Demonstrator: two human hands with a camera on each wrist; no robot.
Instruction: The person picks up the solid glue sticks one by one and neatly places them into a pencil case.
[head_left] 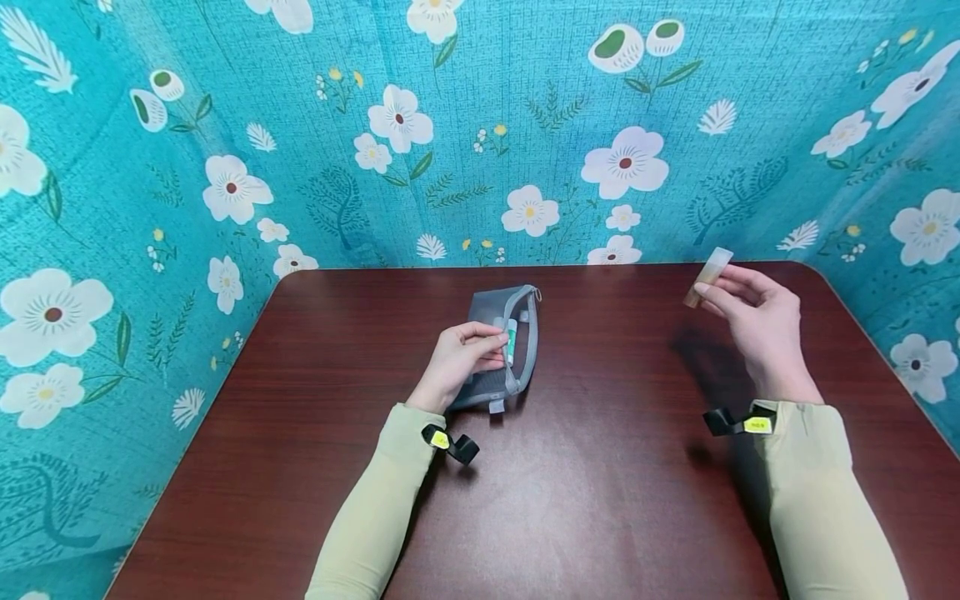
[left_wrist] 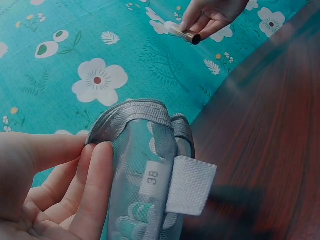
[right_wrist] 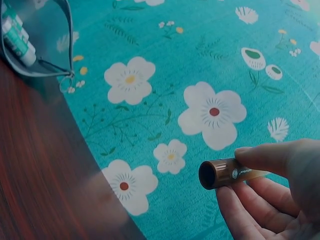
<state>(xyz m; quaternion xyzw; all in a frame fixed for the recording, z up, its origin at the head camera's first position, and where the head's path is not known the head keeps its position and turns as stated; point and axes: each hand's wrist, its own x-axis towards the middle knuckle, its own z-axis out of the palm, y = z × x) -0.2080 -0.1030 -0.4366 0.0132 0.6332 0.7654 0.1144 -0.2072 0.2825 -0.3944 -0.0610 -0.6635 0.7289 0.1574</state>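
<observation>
My left hand (head_left: 459, 357) pinches the zippered rim of a grey mesh pouch (head_left: 491, 307) that stands on the table with its mouth open. Inside the pouch lie green-and-white lip balm tubes (right_wrist: 19, 42), also visible through the mesh in the left wrist view. A white tag (left_wrist: 191, 186) sticks out from the pouch's end. Off to the right, my right hand (head_left: 767, 333) holds a brown lip balm tube (right_wrist: 222, 173) with a clear, whitish end between thumb and fingers, raised above the table and tilted. Its brown end faces the right wrist camera.
The dark red-brown wooden table (head_left: 600, 467) has rounded far corners. A turquoise floral cloth (head_left: 480, 208) hangs behind it and along both sides. A ring-shaped zipper pull (head_left: 537, 294) sits at the pouch's far corner.
</observation>
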